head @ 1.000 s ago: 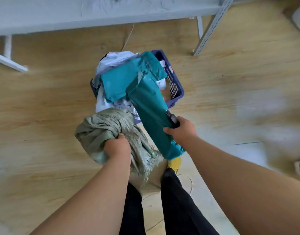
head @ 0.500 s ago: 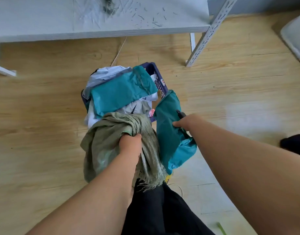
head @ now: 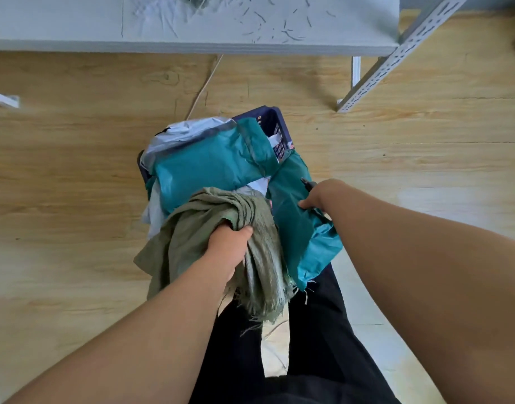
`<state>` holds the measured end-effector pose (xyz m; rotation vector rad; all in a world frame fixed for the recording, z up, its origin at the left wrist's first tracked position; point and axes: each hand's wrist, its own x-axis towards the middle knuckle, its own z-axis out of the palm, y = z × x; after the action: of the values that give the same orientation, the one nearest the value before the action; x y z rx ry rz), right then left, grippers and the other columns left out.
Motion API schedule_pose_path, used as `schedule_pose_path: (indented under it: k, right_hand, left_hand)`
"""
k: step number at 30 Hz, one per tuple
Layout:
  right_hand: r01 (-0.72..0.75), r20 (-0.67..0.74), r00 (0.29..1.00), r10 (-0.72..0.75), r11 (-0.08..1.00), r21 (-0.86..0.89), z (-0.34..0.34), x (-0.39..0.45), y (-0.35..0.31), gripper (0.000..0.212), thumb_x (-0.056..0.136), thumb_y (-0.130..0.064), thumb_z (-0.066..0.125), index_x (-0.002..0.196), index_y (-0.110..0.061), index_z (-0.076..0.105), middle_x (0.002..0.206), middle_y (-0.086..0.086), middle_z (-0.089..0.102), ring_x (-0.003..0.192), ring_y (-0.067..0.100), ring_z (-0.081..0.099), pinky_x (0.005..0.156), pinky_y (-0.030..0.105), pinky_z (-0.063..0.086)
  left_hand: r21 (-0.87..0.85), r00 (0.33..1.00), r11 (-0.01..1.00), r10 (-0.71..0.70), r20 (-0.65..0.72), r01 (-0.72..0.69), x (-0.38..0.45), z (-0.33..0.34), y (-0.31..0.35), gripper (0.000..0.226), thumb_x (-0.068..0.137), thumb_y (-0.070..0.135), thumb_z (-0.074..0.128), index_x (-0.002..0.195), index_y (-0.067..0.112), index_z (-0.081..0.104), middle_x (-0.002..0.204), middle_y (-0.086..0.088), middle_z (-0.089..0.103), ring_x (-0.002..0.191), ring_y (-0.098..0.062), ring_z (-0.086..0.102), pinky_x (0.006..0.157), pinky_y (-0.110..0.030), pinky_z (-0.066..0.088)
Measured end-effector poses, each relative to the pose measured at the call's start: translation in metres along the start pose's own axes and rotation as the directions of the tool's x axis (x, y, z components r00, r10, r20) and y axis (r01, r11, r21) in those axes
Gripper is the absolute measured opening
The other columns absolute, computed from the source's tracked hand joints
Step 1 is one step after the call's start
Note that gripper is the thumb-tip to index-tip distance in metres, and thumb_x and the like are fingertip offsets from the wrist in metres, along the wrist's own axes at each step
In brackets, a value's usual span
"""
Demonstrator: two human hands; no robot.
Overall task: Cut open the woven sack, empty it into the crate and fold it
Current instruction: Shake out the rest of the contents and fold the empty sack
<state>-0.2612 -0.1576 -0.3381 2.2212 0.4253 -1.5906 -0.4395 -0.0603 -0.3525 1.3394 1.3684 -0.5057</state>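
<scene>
Two bare hands are at work here, and we see both from above, over our own dark trousers [head: 314, 339]. The left hand [head: 231, 243], near the centre of the view, has its grip clenched around a bunched fold of the woven sack [head: 209, 228]; the sack is olive-green, crumpled and limp, hanging from that fist with its frayed edge trailing toward 6 o'clock, in front of our legs. The right hand [head: 317, 196], just toward 3 o'clock from the left, grasps a teal parcel [head: 294, 228] by its upper part, thumb on the near face; a small dark tool [head: 308, 183] pokes out above the knuckles, though we cannot tell what it is or how the fingers hold it. That parcel hangs beside the sack, touching it along the sack's right edge. At 12 o'clock from both hands stands the crate [head: 275, 126], dark blue with perforated walls, set on the wooden floor [head: 75, 170]. It is heaped above its rim: a second teal parcel [head: 209, 167] lies across the top, with a white-grey parcel [head: 186, 132] behind it and further pale packets underneath at the left edge. The sack's upper folds rest against this heap on the near side. Across the top of the view runs a grey counter [head: 61, 21], its surface scattered with short dark fibre scraps [head: 279, 27]; a perforated metal leg [head: 396, 56] slants down from its right corner to the floor.
</scene>
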Motion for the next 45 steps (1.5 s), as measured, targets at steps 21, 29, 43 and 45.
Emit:
schedule_pose_path:
  k: [21,29,43,45]
  right_hand:
    - [-0.258,0.282,0.941,-0.188,0.139,0.956,-0.013,0.091,0.032,0.050,0.087,-0.058,0.055,0.100,-0.011,0.065,0.112,0.009,0.068,0.104,0.025,0.066,0.101,0.043,0.047]
    - [0.105,0.029,0.940,-0.339,0.368,0.924,0.002,0.078,0.030,0.057,0.074,0.004,0.077,0.124,-0.013,0.054,0.108,0.002,0.068,0.099,0.020,0.066,0.085,0.030,0.051]
    - [0.282,-0.387,0.922,-0.030,0.738,0.613,0.003,0.100,-0.033,0.059,0.076,-0.032,0.078,0.128,-0.022,0.051,0.119,0.001,0.062,0.095,0.024,0.060,0.070,0.029,0.041]
    - [0.344,-0.443,0.892,-0.090,0.771,0.536,0.000,0.096,-0.031,0.041,0.082,-0.029,0.072,0.119,-0.022,0.057,0.115,0.006,0.062,0.089,0.026,0.058,0.069,0.029,0.039]
  left_hand:
    - [-0.508,0.935,0.806,-0.354,-0.004,0.303,0.062,0.062,0.064,0.047,0.093,0.031,0.062,0.131,0.007,0.048,0.109,-0.003,0.048,0.086,-0.019,0.051,0.078,-0.035,0.048]
    - [-0.594,0.928,0.763,-0.365,-0.070,0.255,0.071,0.054,0.069,0.039,0.092,0.029,0.063,0.126,0.012,0.053,0.124,-0.005,0.057,0.108,-0.026,0.058,0.092,-0.043,0.053]
    - [-0.568,0.916,0.786,-0.378,-0.131,0.243,0.060,0.040,0.053,0.048,0.092,0.037,0.061,0.129,0.008,0.052,0.105,-0.001,0.053,0.096,-0.025,0.050,0.103,-0.045,0.046]
    - [-0.568,0.919,0.785,-0.376,-0.122,0.246,0.057,0.038,0.053,0.049,0.093,0.038,0.061,0.130,0.007,0.052,0.099,0.001,0.051,0.094,-0.024,0.050,0.103,-0.045,0.046]
